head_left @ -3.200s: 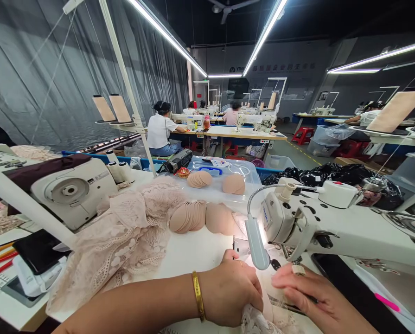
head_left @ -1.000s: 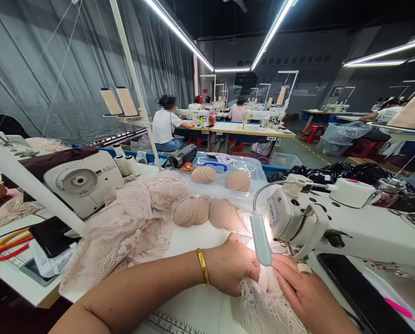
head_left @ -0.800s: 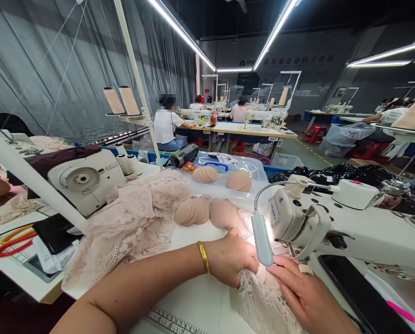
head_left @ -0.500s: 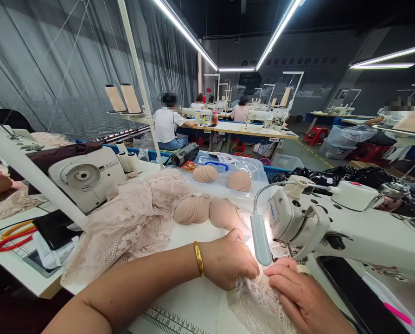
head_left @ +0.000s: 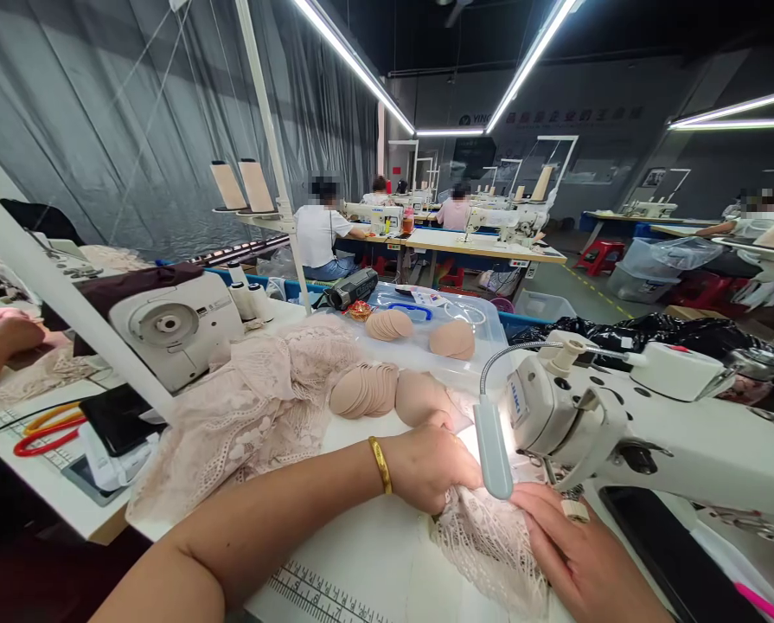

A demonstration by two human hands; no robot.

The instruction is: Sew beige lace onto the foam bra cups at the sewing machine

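Observation:
My left hand (head_left: 429, 467), with a gold bangle at the wrist, is closed on the upper edge of pale pink lace fabric (head_left: 487, 541) beside the sewing machine. My right hand (head_left: 572, 541) lies with fingers stretched flat along the right side of this lace; a pale band is around one finger. The white sewing machine (head_left: 574, 433) stands over the work, and its grey lamp (head_left: 494, 450) hides the needle area and the right fingertips. Beyond my left hand, a beige pad (head_left: 422, 398) rests next to a fanned stack of beige pads (head_left: 362, 391).
A heap of lace (head_left: 250, 407) covers the table's left. Behind it are a clear plastic lid (head_left: 483, 316) bearing more pads, and thread cones (head_left: 253, 186). A black phone (head_left: 678, 554) lies at right. Another person's hand (head_left: 10, 342) works at far left; co-workers sit ahead.
My left hand has drawn slightly up and away from its earlier spot, still gripping the lace. The right fingers have flattened and moved up a little. The view has shifted slightly.

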